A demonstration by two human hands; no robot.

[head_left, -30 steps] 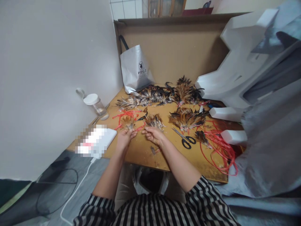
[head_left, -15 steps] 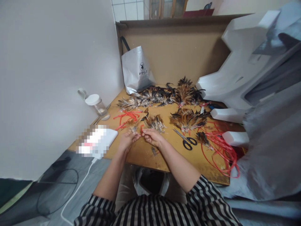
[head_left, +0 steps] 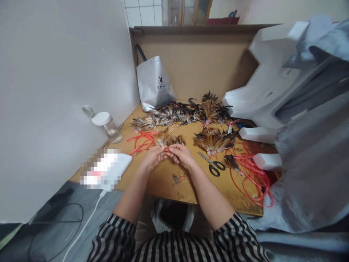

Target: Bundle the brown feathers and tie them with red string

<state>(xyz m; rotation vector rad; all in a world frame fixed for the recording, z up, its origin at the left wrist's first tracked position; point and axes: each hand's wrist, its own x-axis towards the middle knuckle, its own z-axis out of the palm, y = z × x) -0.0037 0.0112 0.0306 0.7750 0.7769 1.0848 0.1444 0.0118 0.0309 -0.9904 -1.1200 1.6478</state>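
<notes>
Taking the hands as the centre of my clock, I see nearest, at six, a dark-mouthed container (head_left: 174,214) below the edge of the table (head_left: 160,187). A small scrap of feathers (head_left: 176,178) lies on the wood at five. The left hand (head_left: 156,157) pinches the base of a brown feather bunch (head_left: 161,138), which fans out toward twelve, just beyond the fingertips. The right hand (head_left: 182,155) meets it, thumb and finger pinching a red strip (head_left: 167,149) at that base; I can't tell whether the strip is wrapped round. A second feather bunch (head_left: 178,139) lies just beyond the right hand. Black-handled scissors (head_left: 211,163) rest between three and four, with a small feather tuft (head_left: 231,162) and a tangle of red strips (head_left: 255,174) farther along. Near nine I have a white device (head_left: 124,165), its screen blurred. More red strips (head_left: 142,140) lie at ten, a lidded jar (head_left: 110,130) beyond them. Past these, a feather row (head_left: 169,114) stretches across twelve, before a silver bag (head_left: 152,83) leaning against cardboard (head_left: 204,62).
</notes>
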